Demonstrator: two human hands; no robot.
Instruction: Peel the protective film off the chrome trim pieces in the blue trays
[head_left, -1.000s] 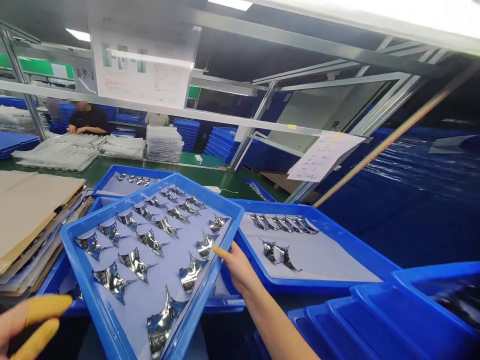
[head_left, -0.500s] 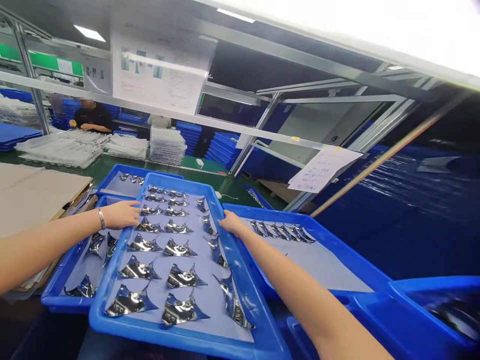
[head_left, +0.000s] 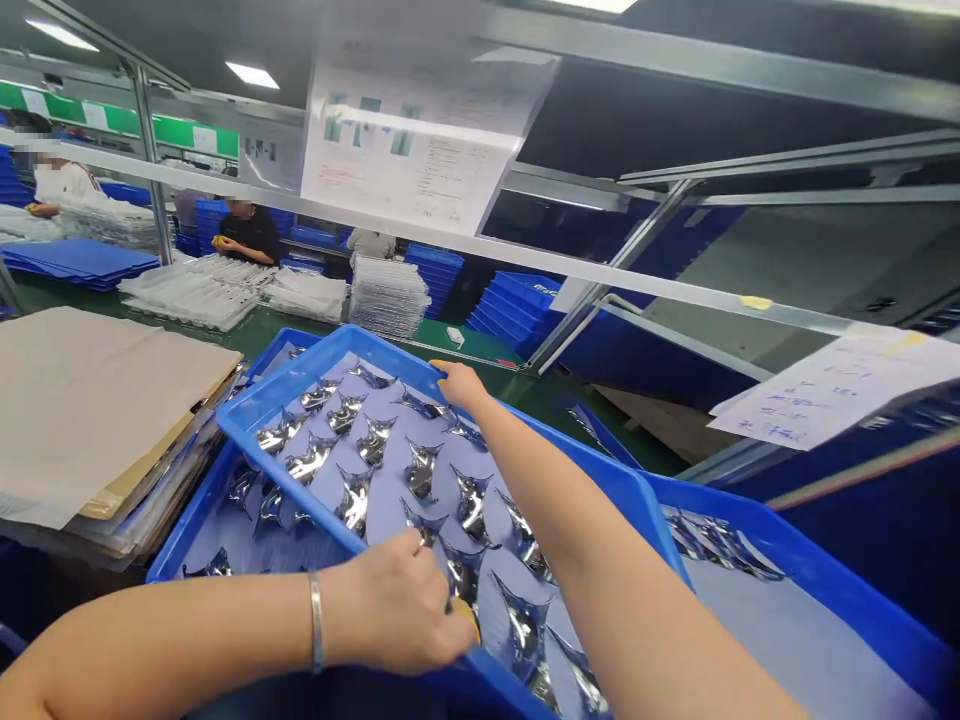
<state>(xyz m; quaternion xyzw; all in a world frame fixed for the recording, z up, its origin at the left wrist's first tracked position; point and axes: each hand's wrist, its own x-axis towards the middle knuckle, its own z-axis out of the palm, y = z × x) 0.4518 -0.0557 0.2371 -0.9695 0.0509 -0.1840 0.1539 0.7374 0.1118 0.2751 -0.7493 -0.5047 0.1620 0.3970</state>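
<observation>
My left hand (head_left: 401,605), with a bracelet on its wrist, is closed over the near long rim of a blue plastic tray (head_left: 255,450). On the far long rim, my right hand (head_left: 461,385) grips the same tray. Yellow coverings show on fingertips of both hands. Rows of shiny, curved metal pieces (head_left: 358,500) with pointed corners lie on the tray's pale liner. The tray sits askew, its left end over another blue tray (head_left: 169,560) that holds similar pieces. My right forearm hides part of the load.
A stack of papers and folders (head_left: 112,400) is at left. To the right is another blue tray (head_left: 892,625) with a row of metal pieces. Frame bars with hung sheets (head_left: 412,140) cross ahead. Beyond are white stacks (head_left: 386,295) and people at work.
The held tray has turned, its far end swinging left over the other tray. My left hand has come toward me along the rim. The camera view has shifted left.
</observation>
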